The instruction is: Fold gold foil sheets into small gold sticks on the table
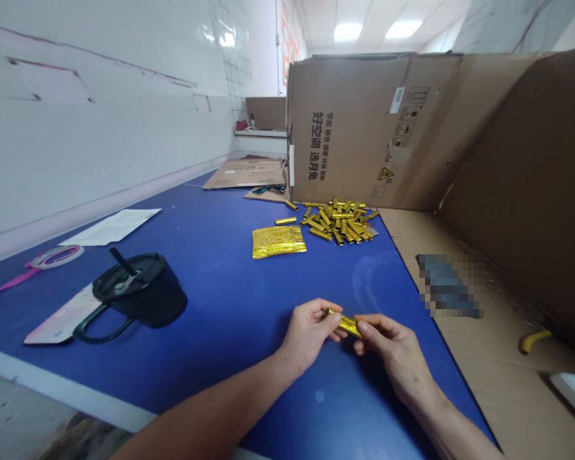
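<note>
Both of my hands pinch one small gold foil roll [345, 323] just above the blue table [230, 281]. My left hand [310, 332] grips its left end with fingers curled. My right hand [393, 352] holds its right end between thumb and fingers. Farther back lies a flat stack of gold foil sheets [278, 241]. Behind that sits a pile of several finished gold rolls [341, 222], with one stray roll [285, 221] to its left.
A black lidded cup with a straw [138, 292] stands at the left on a card. A tape roll [57, 256] and white paper [112, 226] lie beyond it. Large cardboard panels [378, 128] wall the back and right. A yellow-handled tool [534, 340] rests on cardboard.
</note>
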The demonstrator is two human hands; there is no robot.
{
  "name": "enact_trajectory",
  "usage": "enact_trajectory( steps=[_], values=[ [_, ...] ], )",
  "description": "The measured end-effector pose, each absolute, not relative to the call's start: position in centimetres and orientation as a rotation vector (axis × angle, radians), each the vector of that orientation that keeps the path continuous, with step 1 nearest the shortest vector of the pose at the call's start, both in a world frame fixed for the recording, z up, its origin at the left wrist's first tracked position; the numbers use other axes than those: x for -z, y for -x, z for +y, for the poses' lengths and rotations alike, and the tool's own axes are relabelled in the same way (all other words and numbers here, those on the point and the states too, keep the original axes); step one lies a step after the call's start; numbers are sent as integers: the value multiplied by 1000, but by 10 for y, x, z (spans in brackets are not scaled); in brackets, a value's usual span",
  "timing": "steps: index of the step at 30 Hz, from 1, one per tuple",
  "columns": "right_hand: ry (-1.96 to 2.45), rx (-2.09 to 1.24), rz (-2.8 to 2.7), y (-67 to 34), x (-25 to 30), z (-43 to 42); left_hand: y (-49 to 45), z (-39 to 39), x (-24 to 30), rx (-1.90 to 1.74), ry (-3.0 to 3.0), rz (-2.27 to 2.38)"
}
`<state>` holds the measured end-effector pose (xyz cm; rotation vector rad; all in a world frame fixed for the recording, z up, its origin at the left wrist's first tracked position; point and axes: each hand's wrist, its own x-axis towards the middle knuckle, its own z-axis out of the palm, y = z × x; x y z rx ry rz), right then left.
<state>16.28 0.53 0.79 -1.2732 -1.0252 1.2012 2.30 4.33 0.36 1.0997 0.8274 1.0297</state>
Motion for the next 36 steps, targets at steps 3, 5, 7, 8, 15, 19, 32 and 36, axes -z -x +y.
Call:
enact_trajectory(
  steps=[3, 5, 7, 8, 15, 19, 32, 36],
  values=[
    [1282, -1204, -1056, -163, -7, 5, -23, 45, -3, -1041, -1082, 847],
    [1275, -1202, -1080, -163, -6, 6, -22, 47, -2, -1065, -1048, 855],
    [1278, -1195, -1111, -163, -7, 6, -21, 49, 0, -1085, -1020, 858],
    [1288, -1198, -1128, -163, -7, 6, -21, 50, 0, -1088, -1016, 857],
    [1435, -1261, -1252, -172, -10, 12, -19, 55, 3, -1131, -1005, 878],
    [1457, -1231, -1200, -182, -8, 17, -19, 59, 4, -1171, -952, 919],
    [1456, -1511, -1300, -199, -11, 50, -21, 62, 15, -1193, -923, 905],
    [1380, -1531, -1217, -217, -7, 79, -23, 62, 15, -1172, -958, 936]
  ],
)
